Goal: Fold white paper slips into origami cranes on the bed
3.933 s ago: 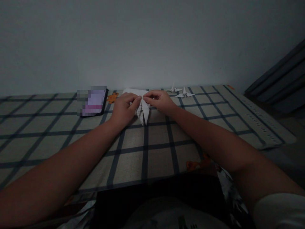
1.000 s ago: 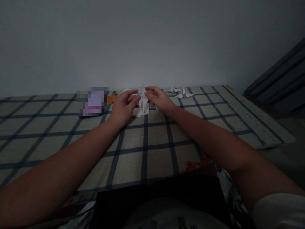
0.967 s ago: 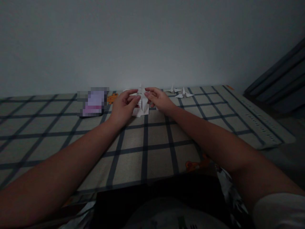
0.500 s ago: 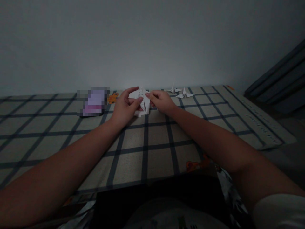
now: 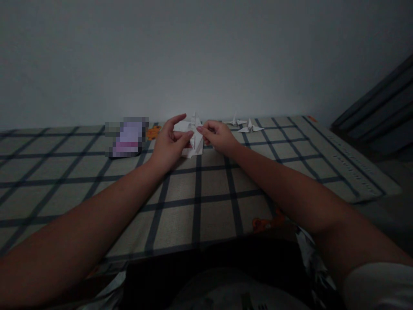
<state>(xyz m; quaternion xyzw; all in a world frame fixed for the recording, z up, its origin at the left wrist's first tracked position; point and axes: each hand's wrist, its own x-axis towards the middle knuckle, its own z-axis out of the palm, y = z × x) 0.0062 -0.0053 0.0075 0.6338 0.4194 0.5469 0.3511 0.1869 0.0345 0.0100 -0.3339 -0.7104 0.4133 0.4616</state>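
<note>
Between my two hands is a piece of folded white paper (image 5: 194,148), with a narrow pointed part standing up at its top. My left hand (image 5: 171,140) pinches its left side, thumb on the front and index finger raised clear of it. On the right edge, my right hand (image 5: 217,135) grips the paper between thumb and curled fingers. White paper lies under and behind the folded piece, partly hidden by my left hand. Two white origami cranes (image 5: 251,127) sit to the right, beyond my right hand.
A checked cloth (image 5: 174,202) covers the surface under my arms. On the left lies a phone-like purple and pink object (image 5: 129,135), partly blurred out. A plain wall (image 5: 206,56) rises behind, and a dark curtain-like fabric (image 5: 383,112) hangs at the right.
The paper's pointed top part stands slightly higher and straighter. My left index finger has lifted a little; both hands keep nearly the same place.
</note>
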